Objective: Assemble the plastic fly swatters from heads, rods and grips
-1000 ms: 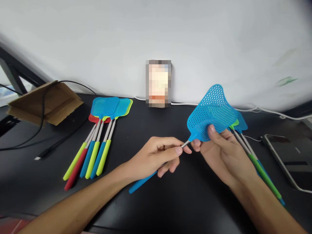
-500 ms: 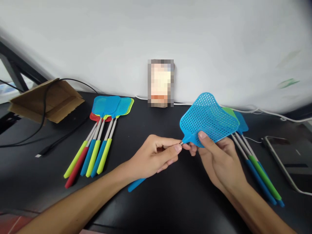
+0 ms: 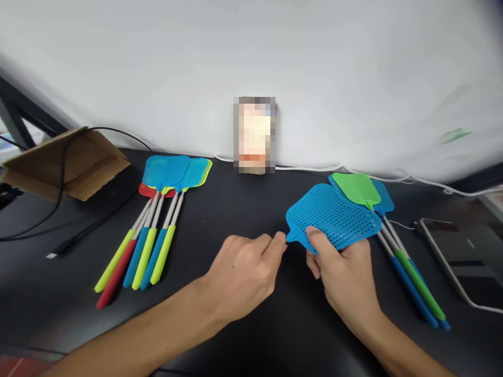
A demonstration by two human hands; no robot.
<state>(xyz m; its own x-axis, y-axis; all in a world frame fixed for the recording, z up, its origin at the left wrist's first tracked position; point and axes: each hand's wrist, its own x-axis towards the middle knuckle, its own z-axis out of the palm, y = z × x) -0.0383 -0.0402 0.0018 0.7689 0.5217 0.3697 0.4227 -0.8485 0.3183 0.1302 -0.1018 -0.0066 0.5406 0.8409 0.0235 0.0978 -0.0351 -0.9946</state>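
Observation:
A blue fly swatter (image 3: 334, 217) with a perforated head is held between my two hands over the black table. My right hand (image 3: 346, 267) grips the head's lower edge, thumb on top and fingers underneath. My left hand (image 3: 247, 272) is closed around the neck just below the head, its back turned up. The swatter's shaft and handle are hidden behind that hand. At the right lie several more swatters, a green fly swatter (image 3: 357, 189) on top of blue ones. To the left is a fanned group of fly swatters (image 3: 167, 170) with blue, yellow and red handles.
An open cardboard box (image 3: 74, 167) stands at the back left, with a black cable (image 3: 63, 173) looping over it. A phone (image 3: 463, 262) lies at the right. A pixelated upright object (image 3: 254, 135) leans on the wall; a white cable (image 3: 306, 168) runs along its foot.
The blue swatter's head has tilted flatter and dropped lower. My left hand has rolled over so its back shows, and the blue handle end below it is out of sight.

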